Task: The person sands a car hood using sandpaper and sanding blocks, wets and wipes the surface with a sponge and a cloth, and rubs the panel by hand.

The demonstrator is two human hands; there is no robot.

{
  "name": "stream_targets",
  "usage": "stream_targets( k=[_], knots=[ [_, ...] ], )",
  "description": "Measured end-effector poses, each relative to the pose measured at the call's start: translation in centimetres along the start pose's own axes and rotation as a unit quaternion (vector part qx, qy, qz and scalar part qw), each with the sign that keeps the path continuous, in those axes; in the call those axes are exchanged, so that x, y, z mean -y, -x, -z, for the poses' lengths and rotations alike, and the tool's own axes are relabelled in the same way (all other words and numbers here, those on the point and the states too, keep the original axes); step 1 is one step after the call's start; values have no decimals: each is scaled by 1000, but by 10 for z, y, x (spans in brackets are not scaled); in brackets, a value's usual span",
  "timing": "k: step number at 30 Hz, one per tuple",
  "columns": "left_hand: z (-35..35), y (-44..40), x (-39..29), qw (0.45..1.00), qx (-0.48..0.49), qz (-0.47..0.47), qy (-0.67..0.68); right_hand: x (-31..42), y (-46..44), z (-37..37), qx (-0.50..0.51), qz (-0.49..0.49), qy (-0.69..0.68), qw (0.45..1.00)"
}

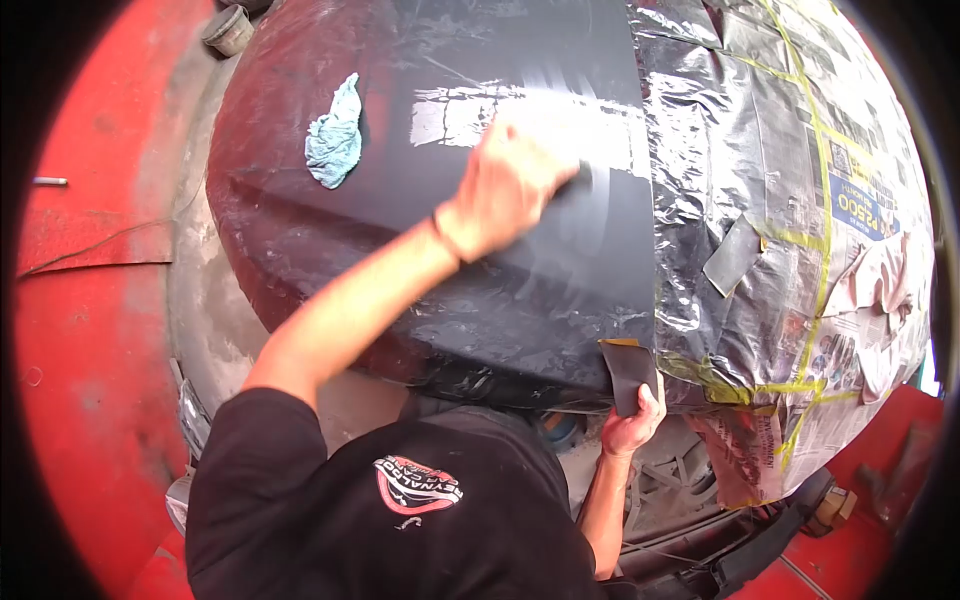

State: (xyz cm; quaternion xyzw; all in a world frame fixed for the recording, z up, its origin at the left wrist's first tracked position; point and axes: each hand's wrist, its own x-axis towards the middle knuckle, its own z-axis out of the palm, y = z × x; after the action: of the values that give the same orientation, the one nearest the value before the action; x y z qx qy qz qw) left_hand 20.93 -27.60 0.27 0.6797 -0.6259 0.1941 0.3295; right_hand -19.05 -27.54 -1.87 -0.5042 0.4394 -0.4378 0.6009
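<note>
My left hand point(512, 185) is curled down against the dark, wet car hood point(480, 270), smeared by motion. A small dark edge point(580, 173) shows at its fingers; what it belongs to is mostly hidden under the hand. At the hood's front edge, my right hand point(637, 425) grips a dark sheet of sandpaper point(628, 375) with a yellowish-brown corner. Left of my left hand, a crumpled light-blue cloth point(335, 135) lies on the hood. Milky streaks and a bright light reflection point(450, 115) spread around my left hand.
Newspaper and plastic masking point(770, 150), held by yellow tape point(822, 200), cover the right side. A grey sheet point(735, 255) and a pale cloth point(880, 275) rest on it. A bucket point(228, 30) stands far left by the red floor point(90, 330). Open front-end parts point(680, 480) show below.
</note>
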Motion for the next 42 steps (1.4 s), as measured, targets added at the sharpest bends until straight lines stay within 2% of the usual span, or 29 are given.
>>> stream_targets(
  k=[2, 4, 7, 8, 10, 12, 13, 14, 15, 16, 17, 18, 20, 22, 25, 28, 32, 34, 36, 37, 42],
  knots=[
    [21, 41, -49, 999, 18, 7, 51, -2, 1, -2, -17, 3, -4, 1000],
    [36, 65, -77, 998, 27, 10, 56, 1, -2, 0, 19, -13, -48, 999],
    [53, 74, -75, 992, 40, 52, 111, 22, -6, -15, 42, -90, -198, 975],
    [60, 75, -71, 987, 37, 74, 138, 37, -5, -24, 63, -116, -203, 970],
    [76, 77, -48, 972, -8, 177, 153, 60, -4, -35, 103, -170, -211, 957],
    [85, 84, -15, 951, -117, 277, 72, 58, -10, -37, 148, -160, -124, 968],
    [92, 91, 4, 914, -143, 358, 123, 58, -19, -50, 162, -153, -86, 971],
    [93, 108, 49, 898, -198, 388, 64, 58, -29, -68, 179, -145, -48, 972],
    [94, 113, 68, 908, -184, 374, 43, 66, -33, -94, 208, -67, 89, 972],
    [87, 116, 89, 916, -203, 345, 25, 73, -41, -119, 233, 13, 224, 946],
    [81, 117, 103, 921, -211, 328, 7, 66, -54, -134, 252, 179, 352, 884],
    [76, 117, 115, 925, -220, 309, -10, 58, -66, -147, 257, 337, 462, 779],
    [60, 122, 139, 921, -205, 330, 7, 46, -85, -178, 256, 425, 513, 701],
    [53, 124, 143, 922, -192, 337, 2, 28, -96, -195, 270, 405, 537, 689],
    [49, 126, 143, 926, -185, 328, -38, 15, -93, -206, 249, 436, 626, 597],
    [47, 126, 144, 927, -196, 314, -64, 20, -84, -207, 261, 390, 674, 570],
    [46, 126, 145, 926, -189, 320, -67, 25, -114, -217, 223, 361, 716, 554],
    [48, 126, 144, 926, -184, 323, -68, 16, -117, -227, 177, 353, 718, 573],
    [47, 125, 143, 925, -191, 322, -60, 12, -103, -235, 201, 349, 714, 574],
    [47, 125, 144, 926, -193, 320, -57, 15, -99, -231, 230, 379, 693, 569],
    [49, 124, 142, 925, -190, 322, -62, 22, -117, -223, 197, 347, 709, 582]
  ],
)
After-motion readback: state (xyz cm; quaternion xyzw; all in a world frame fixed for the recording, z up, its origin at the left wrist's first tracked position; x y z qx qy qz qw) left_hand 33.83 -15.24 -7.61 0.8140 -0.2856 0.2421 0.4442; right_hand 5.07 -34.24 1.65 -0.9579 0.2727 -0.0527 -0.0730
